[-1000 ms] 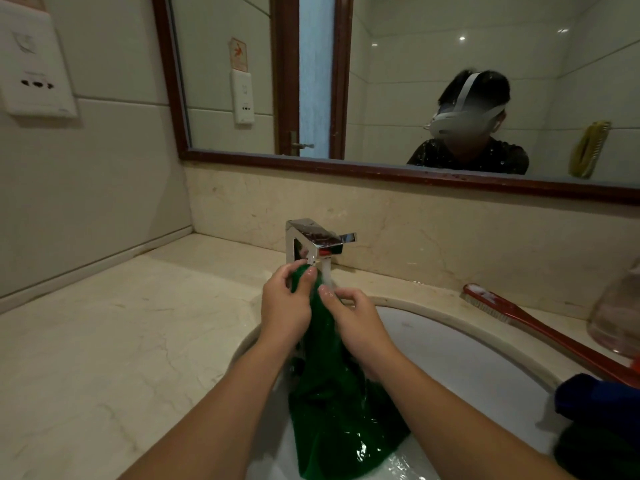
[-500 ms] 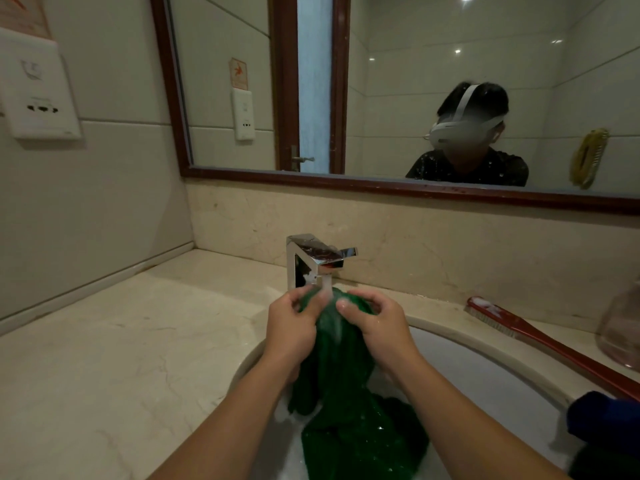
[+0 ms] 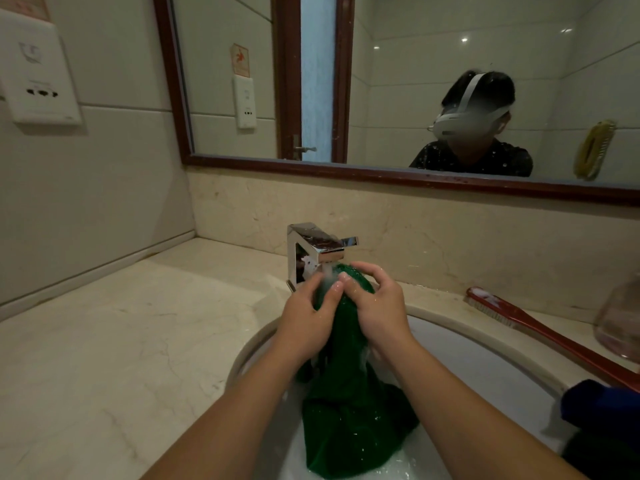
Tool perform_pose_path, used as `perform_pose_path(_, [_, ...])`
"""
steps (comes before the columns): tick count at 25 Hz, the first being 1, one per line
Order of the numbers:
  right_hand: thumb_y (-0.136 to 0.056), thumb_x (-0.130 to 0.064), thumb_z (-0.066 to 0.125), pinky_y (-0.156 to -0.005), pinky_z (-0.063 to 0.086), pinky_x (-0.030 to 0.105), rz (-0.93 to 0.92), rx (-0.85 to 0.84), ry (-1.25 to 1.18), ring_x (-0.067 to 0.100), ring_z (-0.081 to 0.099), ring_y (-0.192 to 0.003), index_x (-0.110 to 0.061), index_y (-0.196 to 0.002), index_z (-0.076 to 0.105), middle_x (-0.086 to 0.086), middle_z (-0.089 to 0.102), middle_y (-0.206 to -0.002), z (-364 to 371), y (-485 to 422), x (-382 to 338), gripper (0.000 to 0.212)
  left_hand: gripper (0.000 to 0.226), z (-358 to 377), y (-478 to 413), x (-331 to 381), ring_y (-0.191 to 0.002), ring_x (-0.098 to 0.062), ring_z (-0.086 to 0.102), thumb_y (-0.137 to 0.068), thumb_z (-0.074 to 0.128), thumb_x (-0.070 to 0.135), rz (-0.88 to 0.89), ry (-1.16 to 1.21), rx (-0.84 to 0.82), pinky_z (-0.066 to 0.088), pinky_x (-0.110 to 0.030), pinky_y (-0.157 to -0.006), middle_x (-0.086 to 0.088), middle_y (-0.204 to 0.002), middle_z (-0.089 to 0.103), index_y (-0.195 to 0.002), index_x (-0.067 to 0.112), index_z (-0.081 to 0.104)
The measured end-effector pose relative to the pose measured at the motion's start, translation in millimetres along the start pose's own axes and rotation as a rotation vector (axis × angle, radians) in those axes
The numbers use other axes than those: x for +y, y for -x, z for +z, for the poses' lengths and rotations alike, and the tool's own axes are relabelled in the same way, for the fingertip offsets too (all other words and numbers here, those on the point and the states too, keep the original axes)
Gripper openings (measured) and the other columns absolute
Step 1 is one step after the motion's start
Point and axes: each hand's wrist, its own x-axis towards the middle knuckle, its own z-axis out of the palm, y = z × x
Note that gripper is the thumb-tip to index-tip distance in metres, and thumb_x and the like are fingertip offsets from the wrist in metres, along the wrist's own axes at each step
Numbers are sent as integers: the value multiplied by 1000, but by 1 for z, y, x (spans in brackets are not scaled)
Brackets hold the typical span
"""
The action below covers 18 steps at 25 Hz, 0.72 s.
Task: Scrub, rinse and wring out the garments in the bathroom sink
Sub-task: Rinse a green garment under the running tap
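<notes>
A wet green garment [image 3: 349,403] hangs from both my hands into the white sink [image 3: 485,362]. Its top is bunched right under the chrome tap [image 3: 313,249], where water runs over it. My left hand [image 3: 308,317] grips the cloth's left side, with the thumb pressed on the top. Opposite it, my right hand [image 3: 377,306] grips the right side, fingers curled over the bunched top. The garment's lower part spreads in the basin among suds.
A red long-handled scrub brush [image 3: 540,330] lies on the counter right of the sink. A blue cloth [image 3: 602,407] and a dark one [image 3: 602,455] sit at the sink's right rim. A glass vessel [image 3: 620,323] stands far right. The marble counter [image 3: 121,341] stretches left.
Both hands have kept the green garment under the running tap, and my right-hand fingers have shifted further over its top. The view has tilted a little upward.
</notes>
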Motion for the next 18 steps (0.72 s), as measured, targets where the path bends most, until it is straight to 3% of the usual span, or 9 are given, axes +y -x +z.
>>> perform_pose_path(2, [-92,-19,76,-92,60,48,31,-14,-81,22,73,-104,-27,-114,73,2,75,-111,1,0,1,23,44,4,0,-2,-110,-10,64,-95,47,62,0,-51,-5,55,-44,-95,8,-119,67,-126,34,60])
perform_pose_path(5, [-94,-19,74,-96,58,47,-9,-56,-58,20,71,-110,-31,-112,75,-2,75,-114,-1,1,3,22,35,3,-1,-1,-114,-9,62,-102,52,44,7,-11,3,55,-42,-98,9,-122,66,-132,29,60])
perform_pose_path(8, [-96,-21,72,-100,56,44,-81,-50,128,12,67,-111,-34,-110,74,-9,73,-113,-1,2,6,20,26,-1,-4,-2,-106,-9,63,-101,58,30,-5,-39,61,56,-34,-91,10,-114,66,-126,26,64])
perform_pose_path(10, [-96,-25,71,-97,58,43,-86,-69,204,10,67,-109,-33,-117,70,-10,72,-115,-1,6,7,22,24,-3,-5,-3,-102,-7,62,-100,61,22,-19,-54,102,54,-25,-86,13,-109,64,-124,26,65])
perform_pose_path(14, [-90,-37,77,-83,63,36,68,-233,157,11,73,-98,-33,-132,59,-6,69,-120,-8,18,9,46,22,-10,-6,-1,-106,-7,63,-98,63,20,-36,-2,223,52,-23,-90,11,-115,68,-118,27,69])
perform_pose_path(16, [-93,-35,74,-83,63,35,13,-255,222,11,72,-100,-39,-128,61,-10,68,-119,-5,18,8,38,25,-14,-6,3,-110,-6,60,-98,65,20,-58,31,265,50,-19,-90,11,-119,67,-122,26,69])
perform_pose_path(18, [-96,-31,71,-86,62,41,-71,-163,257,15,70,-104,-45,-116,63,-8,68,-119,1,11,4,26,26,-16,-8,3,-108,-5,60,-97,66,21,-60,51,299,50,-17,-87,12,-117,67,-122,26,69])
